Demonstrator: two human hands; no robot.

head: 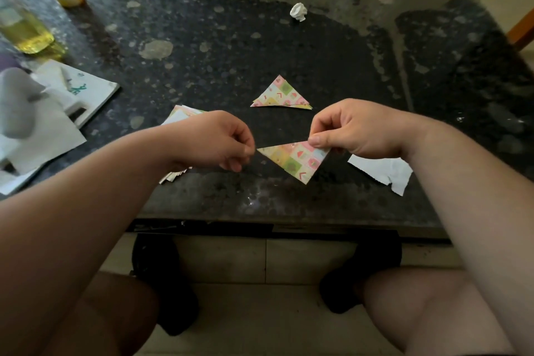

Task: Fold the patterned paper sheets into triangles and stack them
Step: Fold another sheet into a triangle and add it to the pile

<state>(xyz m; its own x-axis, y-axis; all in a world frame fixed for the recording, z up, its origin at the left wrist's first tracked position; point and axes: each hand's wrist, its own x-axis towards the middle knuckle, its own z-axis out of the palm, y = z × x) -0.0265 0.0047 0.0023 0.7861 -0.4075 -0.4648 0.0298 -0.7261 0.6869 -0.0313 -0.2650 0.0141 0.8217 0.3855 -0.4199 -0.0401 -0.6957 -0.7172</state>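
- You have one folded triangle (294,157) held over the near part of the table (318,46). Your right hand (355,128) pinches its right corner between thumb and forefinger.
- Your left hand (222,141) has its fingers curled right at the triangle's left tip. I cannot tell whether it grips that tip or only meets it.
- This sheet looks fully folded to me, so all it needs is to be laid on the stack.
- One stack of finished triangles (281,94) lies just beyond your hands, apart from the one you hold. Edges splay at its lower right, so I count at least two pieces; the exact number does not show.
- One pile of unfolded patterned sheets (182,113) lies under your left wrist, mostly hidden. Several edges fan out at its near end, so I judge that much of the folding is left.
- Further out there is one torn white scrap (381,173) beside your right wrist and one crumpled white paper ball (298,11) toward the far side.
- At the left edge are loose white papers (75,87) and one bottle of yellow liquid (26,35).
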